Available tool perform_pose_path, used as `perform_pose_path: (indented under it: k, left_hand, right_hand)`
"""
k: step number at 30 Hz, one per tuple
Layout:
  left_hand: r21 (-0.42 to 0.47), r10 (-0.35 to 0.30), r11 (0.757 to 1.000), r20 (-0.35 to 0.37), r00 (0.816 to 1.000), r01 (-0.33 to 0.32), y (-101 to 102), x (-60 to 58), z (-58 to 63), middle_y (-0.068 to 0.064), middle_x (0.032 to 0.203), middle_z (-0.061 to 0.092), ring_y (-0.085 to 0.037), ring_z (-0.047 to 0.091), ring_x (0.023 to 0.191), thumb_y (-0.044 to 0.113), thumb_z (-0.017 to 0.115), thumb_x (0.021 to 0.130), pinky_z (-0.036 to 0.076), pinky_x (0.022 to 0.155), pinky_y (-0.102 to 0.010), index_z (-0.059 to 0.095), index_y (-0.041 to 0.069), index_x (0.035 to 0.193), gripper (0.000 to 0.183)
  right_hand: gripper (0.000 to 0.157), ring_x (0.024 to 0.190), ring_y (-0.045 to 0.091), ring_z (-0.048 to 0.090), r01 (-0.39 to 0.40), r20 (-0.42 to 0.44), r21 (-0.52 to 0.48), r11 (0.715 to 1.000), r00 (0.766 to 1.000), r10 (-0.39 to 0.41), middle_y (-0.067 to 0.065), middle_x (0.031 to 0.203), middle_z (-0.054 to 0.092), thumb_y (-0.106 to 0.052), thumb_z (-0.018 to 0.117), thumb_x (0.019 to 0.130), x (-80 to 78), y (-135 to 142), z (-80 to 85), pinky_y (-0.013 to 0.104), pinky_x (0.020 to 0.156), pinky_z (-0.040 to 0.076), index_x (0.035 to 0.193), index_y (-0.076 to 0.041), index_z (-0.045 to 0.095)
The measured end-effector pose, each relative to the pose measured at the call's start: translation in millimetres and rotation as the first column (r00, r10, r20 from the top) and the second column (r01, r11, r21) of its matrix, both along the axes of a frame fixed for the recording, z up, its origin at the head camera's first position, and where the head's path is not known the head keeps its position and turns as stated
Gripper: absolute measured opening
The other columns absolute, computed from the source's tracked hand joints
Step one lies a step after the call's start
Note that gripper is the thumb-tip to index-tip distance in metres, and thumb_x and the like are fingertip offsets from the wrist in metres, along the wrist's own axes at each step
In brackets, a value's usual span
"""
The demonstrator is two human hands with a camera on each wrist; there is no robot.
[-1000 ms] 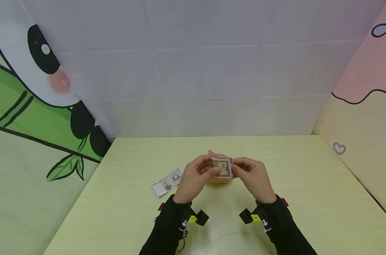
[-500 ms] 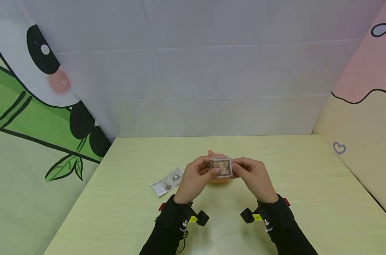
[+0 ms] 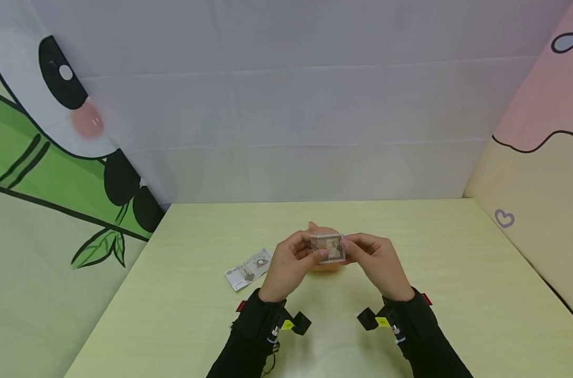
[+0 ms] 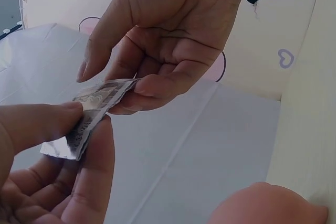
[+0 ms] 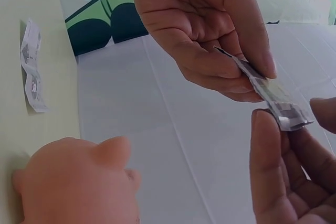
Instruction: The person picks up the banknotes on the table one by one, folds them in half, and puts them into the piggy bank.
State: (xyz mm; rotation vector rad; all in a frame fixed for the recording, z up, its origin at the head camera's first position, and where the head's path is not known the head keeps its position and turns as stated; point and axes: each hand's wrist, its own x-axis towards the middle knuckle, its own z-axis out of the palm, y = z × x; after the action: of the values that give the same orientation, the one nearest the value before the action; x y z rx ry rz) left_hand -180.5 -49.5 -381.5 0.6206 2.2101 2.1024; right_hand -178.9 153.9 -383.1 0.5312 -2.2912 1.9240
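A small folded banknote [image 3: 329, 248] is held up in the air between both hands. My left hand [image 3: 288, 265] pinches its left part, thumb on the near face and fingers behind, as the left wrist view confirms. On the opposite edge my right hand [image 3: 377, 265] has its curled fingers against the note [image 5: 278, 98]. In the right wrist view the right thumb [image 5: 324, 114] stands a little off the paper. Behind the note sits a round pink pig-shaped figure [image 3: 325, 269], mostly hidden by hands and note; its rounded body [image 5: 79, 182] shows better from the right wrist.
A second banknote [image 3: 248, 269], creased and unfolded, lies on the pale table [image 3: 173, 325] to the left of my left hand. A white cloth backdrop [image 3: 305, 131] rises behind the table, with cartoon-printed panels at both sides.
The folded banknote has shifted slightly left and turned a little, showing more of its face. The right thumb has moved slightly along its edge. Otherwise both hands have barely moved.
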Motion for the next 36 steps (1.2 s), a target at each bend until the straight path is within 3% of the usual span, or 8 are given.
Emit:
perform_pose_path:
  k: [5, 12, 19, 30, 36]
  left_hand:
    - [0.011, -0.002, 1.000, -0.006, 1.000, 0.002, 0.8, -0.1, -0.8, -0.023, 0.114, 0.066, -0.007, 0.066, 0.092, 0.006, 0.066, 0.092, 0.055, 0.080, -0.020, 0.061, -0.003, 0.118, 0.027]
    - [-0.010, 0.017, 1.000, -0.021, 1.000, -0.018, 1.3, -1.3, -2.9, -0.022, 0.113, 0.067, -0.009, 0.065, 0.093, 0.006, 0.067, 0.092, 0.054, 0.081, -0.019, 0.062, -0.001, 0.117, 0.027]
    - [-0.010, 0.039, 0.999, -0.028, 0.999, -0.039, 2.2, -0.6, -2.8, -0.021, 0.111, 0.067, -0.007, 0.064, 0.091, 0.005, 0.067, 0.092, 0.053, 0.079, -0.019, 0.062, -0.001, 0.115, 0.025]
    - [0.002, 0.093, 0.996, -0.037, 0.995, -0.093, 1.8, 0.8, -2.1, -0.022, 0.109, 0.068, -0.008, 0.066, 0.089, 0.006, 0.068, 0.091, 0.054, 0.076, -0.019, 0.062, -0.003, 0.112, 0.023]
    - [0.007, 0.067, 0.998, -0.037, 0.997, -0.067, -0.2, 0.1, -1.7, -0.022, 0.110, 0.065, -0.010, 0.064, 0.090, 0.010, 0.065, 0.094, 0.053, 0.077, -0.020, 0.062, -0.003, 0.114, 0.024]
  right_hand:
    - [0.020, 0.076, 0.018, 0.066, -0.009, -0.023, 0.022, 1.000, 1.000, 0.010, 0.015, 0.096, 0.070, -0.016, 0.064, 0.096, 0.1, -2.7, -2.1, 0.030, 0.072, 0.059, 0.106, 0.000, 0.071]
    - [0.017, 0.072, 0.013, 0.065, 0.005, -0.025, 0.029, 1.000, 1.000, -0.004, 0.016, 0.092, 0.069, -0.014, 0.066, 0.094, -1.8, -5.9, -5.5, 0.031, 0.070, 0.059, 0.102, 0.000, 0.070]
    - [0.017, 0.072, 0.028, 0.065, 0.030, -0.013, 0.024, 0.999, 0.999, -0.030, 0.015, 0.088, 0.068, -0.014, 0.067, 0.094, -1.6, -7.0, -6.6, 0.027, 0.066, 0.057, 0.100, 0.000, 0.071]
    - [0.018, 0.072, 0.020, 0.067, 0.018, -0.001, -0.011, 1.000, 1.000, -0.018, 0.012, 0.091, 0.069, -0.014, 0.067, 0.094, -0.8, -8.0, -7.4, 0.034, 0.069, 0.059, 0.103, 0.001, 0.071]
    - [0.018, 0.069, 0.013, 0.066, 0.026, -0.005, -0.012, 1.000, 1.000, -0.026, 0.013, 0.090, 0.070, -0.012, 0.066, 0.094, -1.1, -8.3, -6.1, 0.035, 0.068, 0.059, 0.103, 0.003, 0.070]
